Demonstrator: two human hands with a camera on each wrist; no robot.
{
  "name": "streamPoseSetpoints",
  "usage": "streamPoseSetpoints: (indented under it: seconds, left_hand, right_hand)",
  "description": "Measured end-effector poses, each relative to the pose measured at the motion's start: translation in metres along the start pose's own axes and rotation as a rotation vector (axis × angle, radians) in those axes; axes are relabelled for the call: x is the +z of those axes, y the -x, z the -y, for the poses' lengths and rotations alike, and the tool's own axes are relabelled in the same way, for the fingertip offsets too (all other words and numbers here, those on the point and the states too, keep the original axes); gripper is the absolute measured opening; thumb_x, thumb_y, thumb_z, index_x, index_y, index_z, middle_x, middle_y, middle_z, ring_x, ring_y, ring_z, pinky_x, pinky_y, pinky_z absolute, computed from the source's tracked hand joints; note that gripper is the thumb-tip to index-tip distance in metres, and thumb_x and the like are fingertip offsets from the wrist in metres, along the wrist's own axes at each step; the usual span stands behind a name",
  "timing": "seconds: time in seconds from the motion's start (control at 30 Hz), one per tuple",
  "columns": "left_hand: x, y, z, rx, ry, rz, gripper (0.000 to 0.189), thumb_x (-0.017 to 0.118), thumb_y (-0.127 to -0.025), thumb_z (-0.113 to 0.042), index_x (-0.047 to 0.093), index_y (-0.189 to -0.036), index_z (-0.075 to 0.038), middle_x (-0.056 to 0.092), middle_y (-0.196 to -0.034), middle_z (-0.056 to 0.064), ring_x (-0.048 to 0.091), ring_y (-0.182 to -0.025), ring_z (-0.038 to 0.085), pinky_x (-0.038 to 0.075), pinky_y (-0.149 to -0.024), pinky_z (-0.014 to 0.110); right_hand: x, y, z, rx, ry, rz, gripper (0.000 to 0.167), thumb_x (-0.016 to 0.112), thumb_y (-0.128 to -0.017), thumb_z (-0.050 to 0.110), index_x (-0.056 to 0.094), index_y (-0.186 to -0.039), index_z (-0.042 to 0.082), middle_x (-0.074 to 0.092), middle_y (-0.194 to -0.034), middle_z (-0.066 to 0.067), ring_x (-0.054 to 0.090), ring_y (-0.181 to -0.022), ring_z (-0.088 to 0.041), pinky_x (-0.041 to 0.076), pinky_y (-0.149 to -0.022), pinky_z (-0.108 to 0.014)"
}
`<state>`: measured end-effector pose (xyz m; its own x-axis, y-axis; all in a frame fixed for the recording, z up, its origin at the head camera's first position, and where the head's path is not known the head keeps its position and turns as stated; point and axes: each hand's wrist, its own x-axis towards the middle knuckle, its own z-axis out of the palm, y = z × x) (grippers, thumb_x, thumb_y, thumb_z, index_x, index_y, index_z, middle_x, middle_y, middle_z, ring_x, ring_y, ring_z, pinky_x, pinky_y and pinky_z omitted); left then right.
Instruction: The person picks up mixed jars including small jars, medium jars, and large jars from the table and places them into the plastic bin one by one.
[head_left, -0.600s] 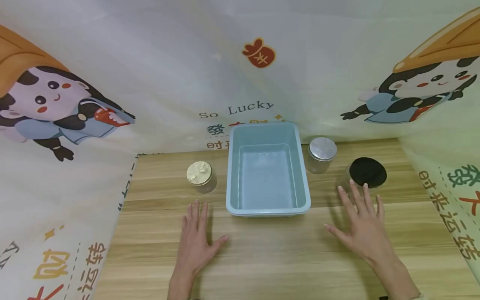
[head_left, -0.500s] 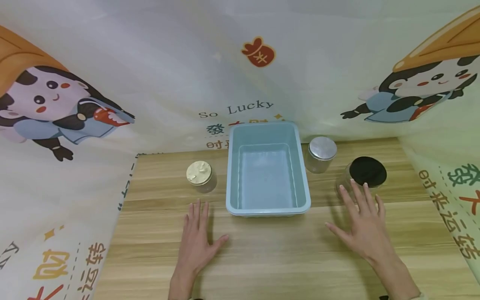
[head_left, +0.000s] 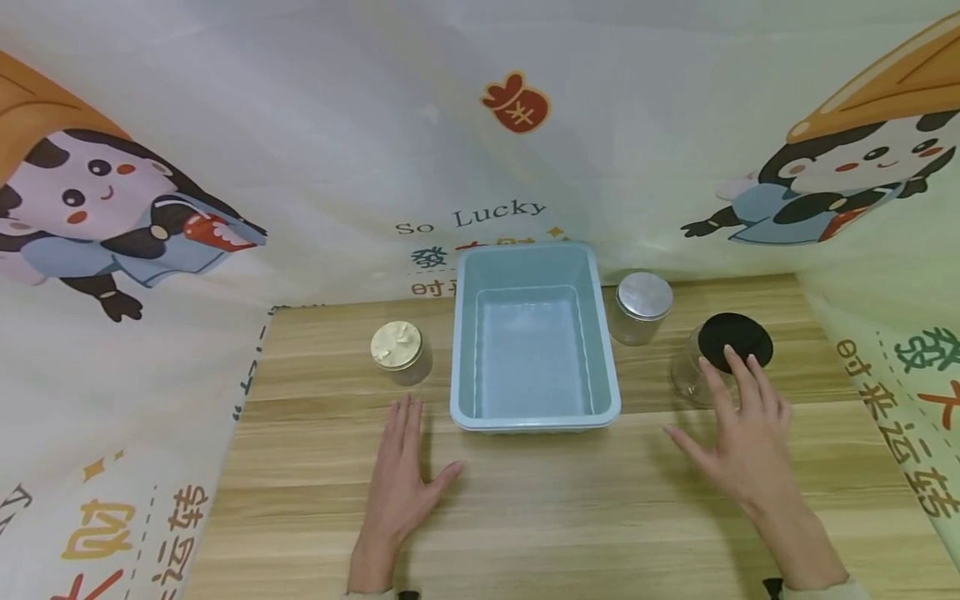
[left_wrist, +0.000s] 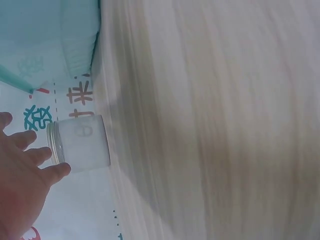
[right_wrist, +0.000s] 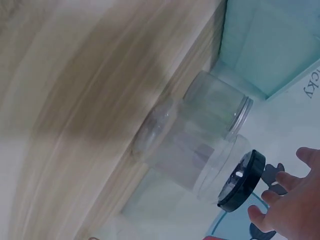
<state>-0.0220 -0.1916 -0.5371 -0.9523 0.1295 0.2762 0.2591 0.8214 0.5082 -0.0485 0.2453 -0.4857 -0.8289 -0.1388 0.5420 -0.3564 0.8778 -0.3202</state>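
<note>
– where is the clear jar found?
– upright on the wood-grain table, at the far right of the row; it is topped by a black lid.
– and the right hand?
– held over that lid, fingers spread and slightly bent, nothing gripped. whether the lid is touched cannot be told.
– the left hand?
– held in front of a smaller jar with a pale gold lid; fingers are kept straight, thumb out, nothing gripped.
– what is set between?
– a light blue tub, its inside seen bare; just beside its right wall, a silver-lidded jar is placed.
– behind?
– a pale backdrop, printed with cartoon figures, a red pouch and "so lucky".
</note>
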Motion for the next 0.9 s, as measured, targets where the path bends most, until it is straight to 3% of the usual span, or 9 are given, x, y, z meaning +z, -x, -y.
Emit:
streamPoseSetpoints:
  seconds: [0.5, 0.73, 0.9]
  left_hand:
    - [0.009, -0.005, -0.011, -0.028, 0.129, -0.029, 0.107, 0.08, -0.077, -0.033, 0.016, -0.16, -0.01, 0.016, -0.165, 0.01, 0.021, -0.148, 0.032, 0.027, -0.113, 0.057]
    - [0.011, -0.009, -0.017, -0.022, 0.219, -0.049, 0.103, 0.077, -0.08, -0.035, 0.016, -0.16, -0.015, 0.016, -0.165, 0.004, 0.023, -0.148, 0.033, 0.026, -0.113, 0.056]
    - [0.014, -0.011, -0.024, -0.018, 0.278, -0.063, 0.1, 0.074, -0.084, -0.042, 0.015, -0.16, -0.016, 0.019, -0.164, 0.008, 0.023, -0.148, 0.032, 0.024, -0.115, 0.055]
  right_hand:
    - [-0.002, -0.008, -0.008, 0.023, -0.008, -0.011, 0.099, 0.042, -0.083, 0.083, 0.046, -0.145, 0.006, 0.035, -0.152, -0.026, 0.026, -0.14, -0.052, 0.025, -0.092, -0.075]
    - [-0.005, -0.013, -0.013, 0.05, -0.014, -0.004, 0.101, 0.041, -0.082, 0.084, 0.045, -0.146, 0.006, 0.033, -0.154, -0.026, 0.027, -0.139, -0.052, 0.025, -0.093, -0.076]
    - [-0.006, -0.016, -0.015, 0.08, -0.015, 0.015, 0.102, 0.04, -0.082, 0.085, 0.044, -0.147, 0.006, 0.032, -0.154, -0.025, 0.026, -0.139, -0.052, 0.025, -0.093, -0.074]
